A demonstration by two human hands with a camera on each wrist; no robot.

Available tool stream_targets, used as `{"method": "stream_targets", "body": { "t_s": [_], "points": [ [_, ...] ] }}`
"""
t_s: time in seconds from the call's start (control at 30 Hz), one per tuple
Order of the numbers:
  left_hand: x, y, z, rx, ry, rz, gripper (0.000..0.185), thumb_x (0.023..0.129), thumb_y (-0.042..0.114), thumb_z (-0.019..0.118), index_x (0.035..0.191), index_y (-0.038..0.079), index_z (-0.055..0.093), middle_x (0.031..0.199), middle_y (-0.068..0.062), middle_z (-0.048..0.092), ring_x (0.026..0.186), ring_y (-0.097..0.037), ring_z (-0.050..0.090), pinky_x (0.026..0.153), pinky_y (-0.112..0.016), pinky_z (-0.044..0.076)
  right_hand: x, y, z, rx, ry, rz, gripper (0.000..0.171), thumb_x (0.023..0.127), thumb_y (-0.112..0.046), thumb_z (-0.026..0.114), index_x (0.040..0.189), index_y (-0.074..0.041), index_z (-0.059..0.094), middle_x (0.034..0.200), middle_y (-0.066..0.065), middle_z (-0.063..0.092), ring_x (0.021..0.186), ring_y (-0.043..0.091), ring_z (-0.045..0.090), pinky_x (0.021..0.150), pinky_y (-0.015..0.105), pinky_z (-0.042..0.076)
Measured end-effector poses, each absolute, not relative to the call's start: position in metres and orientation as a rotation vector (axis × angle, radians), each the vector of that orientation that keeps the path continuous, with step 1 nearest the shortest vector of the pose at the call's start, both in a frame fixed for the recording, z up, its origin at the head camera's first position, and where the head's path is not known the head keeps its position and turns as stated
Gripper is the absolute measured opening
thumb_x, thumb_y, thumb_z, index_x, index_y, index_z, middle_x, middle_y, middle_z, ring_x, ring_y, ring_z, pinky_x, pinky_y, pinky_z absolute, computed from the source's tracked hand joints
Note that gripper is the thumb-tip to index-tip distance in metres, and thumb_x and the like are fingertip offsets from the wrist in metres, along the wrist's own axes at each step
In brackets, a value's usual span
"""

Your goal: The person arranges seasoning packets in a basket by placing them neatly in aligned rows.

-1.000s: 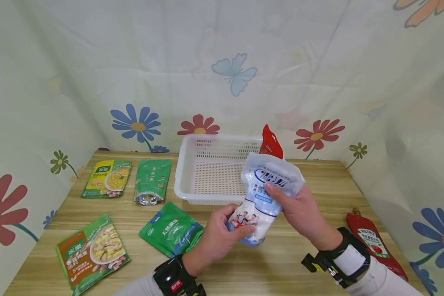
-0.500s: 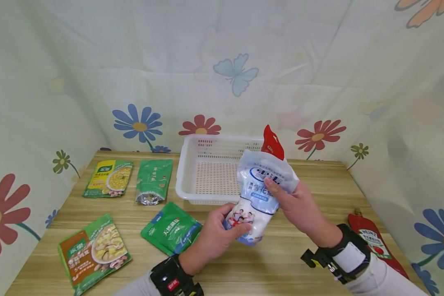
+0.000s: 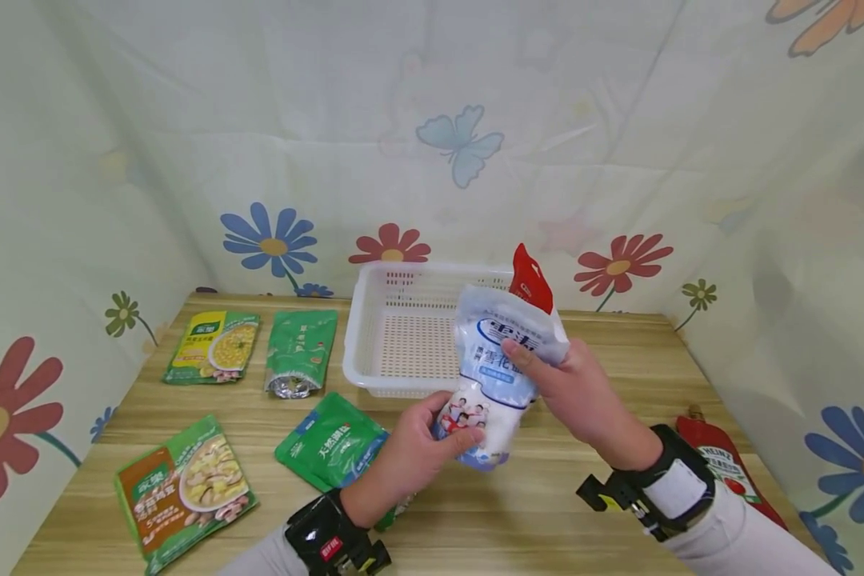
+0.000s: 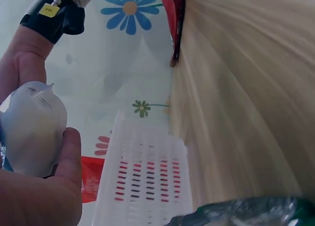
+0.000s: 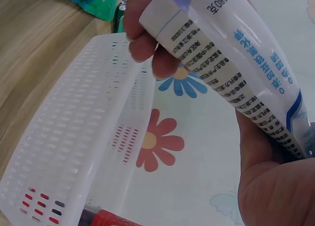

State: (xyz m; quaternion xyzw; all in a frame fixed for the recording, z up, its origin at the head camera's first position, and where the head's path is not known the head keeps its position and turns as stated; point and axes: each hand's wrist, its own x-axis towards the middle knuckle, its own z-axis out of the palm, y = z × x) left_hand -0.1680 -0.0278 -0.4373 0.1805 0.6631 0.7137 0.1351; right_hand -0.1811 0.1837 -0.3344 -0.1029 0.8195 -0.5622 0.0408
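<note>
White salt pouch (image 3: 493, 376) held upright above the tabletop (image 3: 547, 512), just in front of a white basket (image 3: 396, 336). Left hand (image 3: 421, 452) curled around the bottom end, right hand (image 3: 572, 384) pinching the printed top. Probably soft, slippery and bottom-heavy with loose grains; best gripped at both ends, as here. Red packet (image 3: 529, 278) behind; green packets (image 3: 334, 448) and ketchup pouch (image 3: 723, 468) lying nearby.

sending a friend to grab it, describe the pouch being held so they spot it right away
Start at the white slotted basket at the back of the wooden table. Just in front, both hands hold up a white pouch. Blue lettering and a pale body set it apart from the green packets lying flat.
</note>
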Motion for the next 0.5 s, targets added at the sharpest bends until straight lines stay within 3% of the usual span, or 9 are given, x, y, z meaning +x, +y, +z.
{"method": "stream_targets", "body": {
  "t_s": [0.3, 0.5],
  "points": [
    [-0.180, -0.044, -0.426, 0.518, 2.119, 2.089, 0.048, 0.092, 0.019, 0.078, 0.134, 0.003, 0.060, 0.122, -0.017, 0.070, 0.108, -0.022, 0.070, 0.090, -0.027, 0.059, -0.192, 0.174, -0.320, -0.288, 2.598, -1.766, 0.048, 0.100, -0.044, 0.063, 0.136, -0.013, 0.060, 0.120, 0.013, 0.073, 0.100, 0.024, 0.076, 0.083, 0.038, 0.062],
    [-0.195, -0.065, -0.416, 0.678, 2.669, 1.663, 0.058, 0.090, 0.031, 0.080, 0.136, 0.004, 0.059, 0.129, -0.014, 0.070, 0.119, -0.026, 0.069, 0.099, -0.039, 0.056, -0.211, 0.168, -0.315, -0.212, 2.702, -1.734, 0.051, 0.099, -0.052, 0.061, 0.133, -0.014, 0.064, 0.116, 0.010, 0.075, 0.098, 0.023, 0.077, 0.079, 0.038, 0.062]
  ]
}}
